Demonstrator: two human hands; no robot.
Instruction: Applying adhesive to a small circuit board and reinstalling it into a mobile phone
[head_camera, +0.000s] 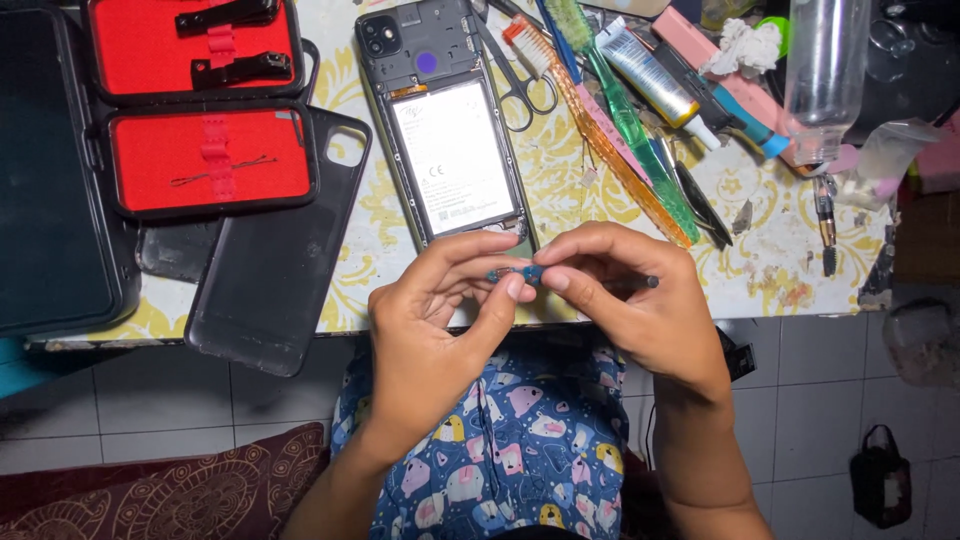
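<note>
Lying at the far left of the bench (760, 285) is a dark flat case (50, 170), and just beside it an open tool case (205, 105) with 2 red-lined halves. A dark phone back cover (275, 250) leans out past the bench edge below that case. Next comes an opened phone (447, 125), its back off and its white battery showing, right above the hands. The left hand (430, 330) has its grip clenched, thumb and fingertips pinching a small blue part (515, 273) in front of the bench edge, just below the phone. The right hand (630, 300) meets it there, its grip grasping a thin dark tool (648, 282) whose end sticks out to the right; its tip is hidden by the fingers. Behind the right hand lie scissors (520, 85), an orange comb (600, 140), a green toothbrush (630, 125), a glue tube (655, 80) and a clear bottle (825, 75). Patterned cloth (500, 450) covers the lap below.
</note>
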